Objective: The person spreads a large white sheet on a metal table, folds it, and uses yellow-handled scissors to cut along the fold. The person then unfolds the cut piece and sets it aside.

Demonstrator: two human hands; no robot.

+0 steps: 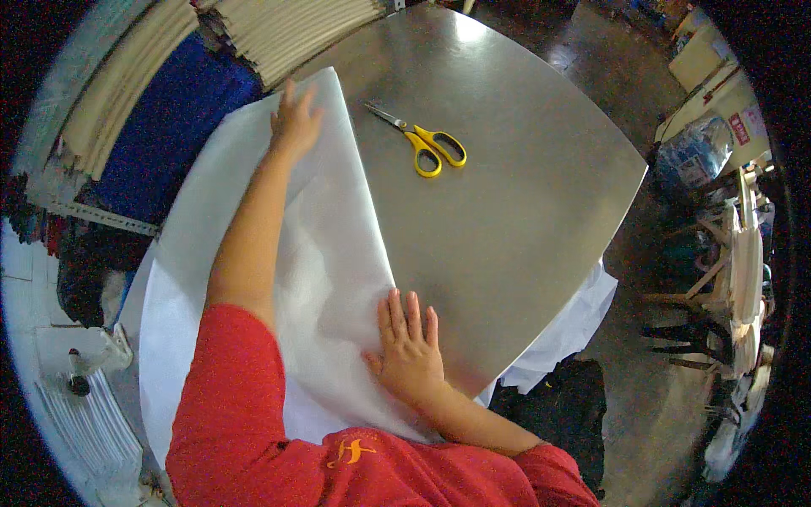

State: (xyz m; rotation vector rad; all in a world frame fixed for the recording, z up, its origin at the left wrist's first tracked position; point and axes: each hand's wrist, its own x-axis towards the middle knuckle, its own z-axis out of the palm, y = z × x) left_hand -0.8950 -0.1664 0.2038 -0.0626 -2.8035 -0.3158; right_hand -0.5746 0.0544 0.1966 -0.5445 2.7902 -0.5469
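A large sheet of white fabric (325, 228) lies folded over the left part of a smooth grey metal-looking table (498, 228). Its straight folded edge runs from the far end down toward me. My left hand (296, 122) reaches to the far corner of the sheet, fingers spread over it. Near the middle of the table, my right hand (410, 351) rests flat, fingers stretched out across the fold's edge. Neither hand holds anything. A pair of scissors with yellow handles (431, 148) lies on the bare tabletop, right of the fold, its blades pointing to the far left.
Stacked cream sheets (287, 29) and a dark blue pile (182, 127) fill shelving beyond the table's left side. Crumpled white material (566, 329) hangs below the right edge. Farther right stand a clear plastic-wrapped bundle (697, 152) and wooden frames (739, 270).
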